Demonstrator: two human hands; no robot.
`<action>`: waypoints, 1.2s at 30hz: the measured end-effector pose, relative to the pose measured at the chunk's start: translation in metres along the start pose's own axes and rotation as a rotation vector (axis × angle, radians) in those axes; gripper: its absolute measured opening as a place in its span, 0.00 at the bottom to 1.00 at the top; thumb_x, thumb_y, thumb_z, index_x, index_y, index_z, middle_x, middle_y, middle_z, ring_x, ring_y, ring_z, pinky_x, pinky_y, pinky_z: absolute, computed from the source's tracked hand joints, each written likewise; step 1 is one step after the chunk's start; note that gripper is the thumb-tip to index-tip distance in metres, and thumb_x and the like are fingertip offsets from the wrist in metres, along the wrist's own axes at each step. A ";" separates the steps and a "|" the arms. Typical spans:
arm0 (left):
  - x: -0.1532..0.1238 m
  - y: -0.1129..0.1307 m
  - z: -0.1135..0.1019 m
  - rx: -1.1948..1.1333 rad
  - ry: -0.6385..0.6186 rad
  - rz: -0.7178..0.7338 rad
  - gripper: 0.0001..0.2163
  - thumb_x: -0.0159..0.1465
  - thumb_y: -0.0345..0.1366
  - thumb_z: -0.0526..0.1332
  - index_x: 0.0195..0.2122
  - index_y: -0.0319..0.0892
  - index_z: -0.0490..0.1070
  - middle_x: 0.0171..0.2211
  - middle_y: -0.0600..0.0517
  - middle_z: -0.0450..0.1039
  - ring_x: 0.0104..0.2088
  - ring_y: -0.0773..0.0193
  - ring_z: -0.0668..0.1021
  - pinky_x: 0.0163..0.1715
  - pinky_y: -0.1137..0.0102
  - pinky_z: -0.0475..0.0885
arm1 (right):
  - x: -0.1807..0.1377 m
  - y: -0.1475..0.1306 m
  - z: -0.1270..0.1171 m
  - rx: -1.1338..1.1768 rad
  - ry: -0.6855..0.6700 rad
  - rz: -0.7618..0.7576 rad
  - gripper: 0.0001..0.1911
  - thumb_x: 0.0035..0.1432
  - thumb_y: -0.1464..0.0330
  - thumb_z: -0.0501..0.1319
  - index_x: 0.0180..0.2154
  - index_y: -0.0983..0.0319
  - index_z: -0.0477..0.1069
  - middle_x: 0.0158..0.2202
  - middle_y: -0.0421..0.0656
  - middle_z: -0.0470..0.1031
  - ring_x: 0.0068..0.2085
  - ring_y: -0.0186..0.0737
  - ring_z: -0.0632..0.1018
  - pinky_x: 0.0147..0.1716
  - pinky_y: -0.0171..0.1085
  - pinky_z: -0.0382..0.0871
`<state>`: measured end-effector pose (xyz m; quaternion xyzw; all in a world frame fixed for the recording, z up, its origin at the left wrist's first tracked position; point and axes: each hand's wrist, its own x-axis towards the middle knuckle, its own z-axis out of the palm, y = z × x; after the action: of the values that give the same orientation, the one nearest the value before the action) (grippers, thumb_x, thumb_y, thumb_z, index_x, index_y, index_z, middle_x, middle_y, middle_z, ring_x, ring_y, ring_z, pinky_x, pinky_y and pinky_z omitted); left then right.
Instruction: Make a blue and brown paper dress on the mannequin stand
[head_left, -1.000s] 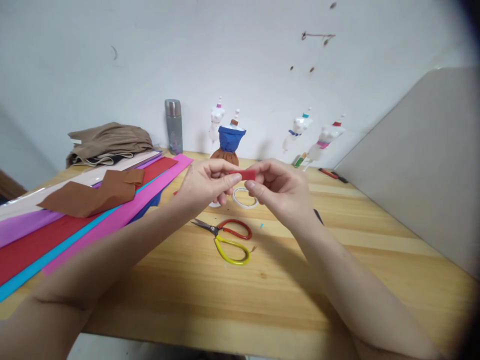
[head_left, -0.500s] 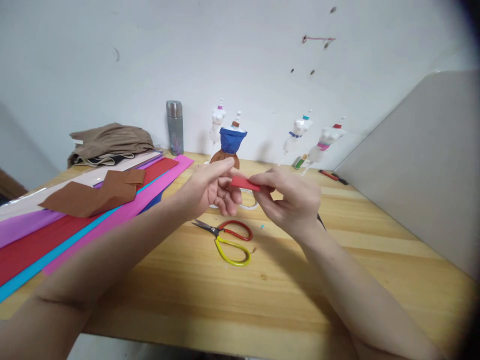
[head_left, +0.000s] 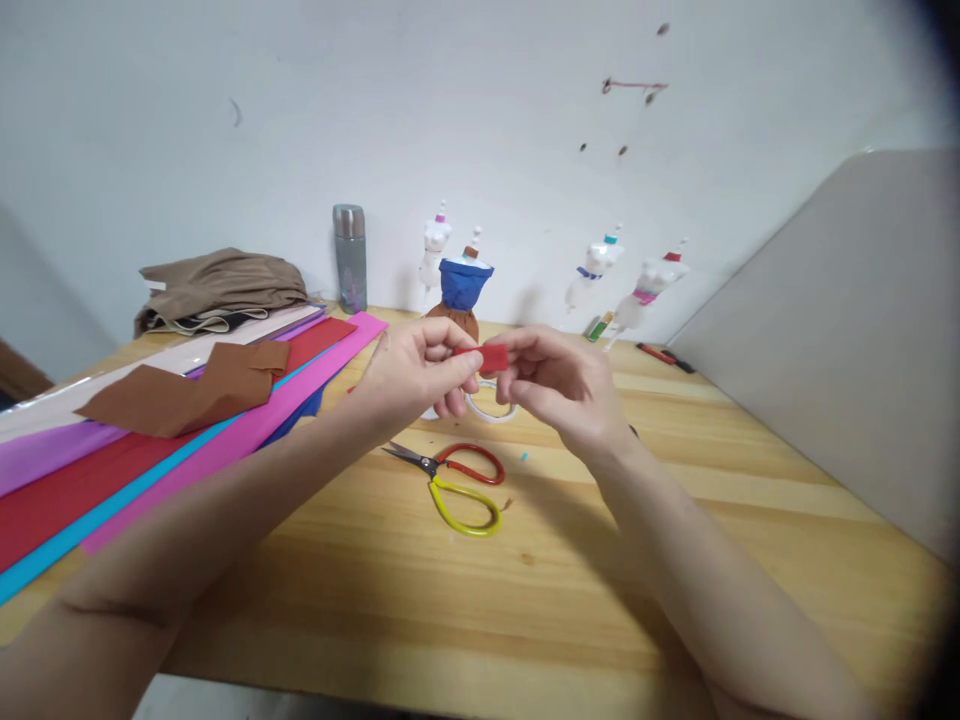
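A small red strip, of paper or cloth (head_left: pixel 493 357), is stretched between my two hands above the table. My left hand (head_left: pixel 427 368) pinches its left end between thumb and fingers. At its right end, the fingertips of my right hand (head_left: pixel 566 385) close on the strip. Just behind my hands stands a small mannequin (head_left: pixel 466 285) with a blue top and a brown skirt, its lower part partly hidden. On the table below my hands lie scissors (head_left: pixel 439 475) with one red and one yellow handle, blades pointing left.
Coloured sheets (head_left: pixel 187 415) and a brown piece (head_left: pixel 191 390) lie at left, near folded brown cloth (head_left: pixel 221 285) and a flask (head_left: pixel 349 258). More white mannequins (head_left: pixel 435 245) stand along the wall, two at right. A white panel (head_left: pixel 847 320) bounds the right side.
My left thumb and fingers have closed on the red strip's left end, where before they were loosely curled beside it. My right hand has turned slightly, and more of the strip's flat face shows.
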<state>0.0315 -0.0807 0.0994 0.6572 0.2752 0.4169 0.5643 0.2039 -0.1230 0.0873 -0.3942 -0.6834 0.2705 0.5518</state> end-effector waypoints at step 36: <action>0.008 -0.008 -0.012 -0.078 0.076 -0.010 0.07 0.49 0.30 0.69 0.26 0.39 0.72 0.23 0.55 0.74 0.24 0.72 0.74 0.27 0.76 0.70 | -0.003 0.000 0.019 0.054 0.031 0.161 0.12 0.52 0.62 0.70 0.34 0.60 0.71 0.27 0.38 0.73 0.27 0.34 0.73 0.27 0.35 0.67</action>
<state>0.0258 -0.0660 0.0942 0.6170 0.2833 0.4491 0.5808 0.1854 -0.1241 0.0805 -0.4369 -0.6333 0.3264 0.5492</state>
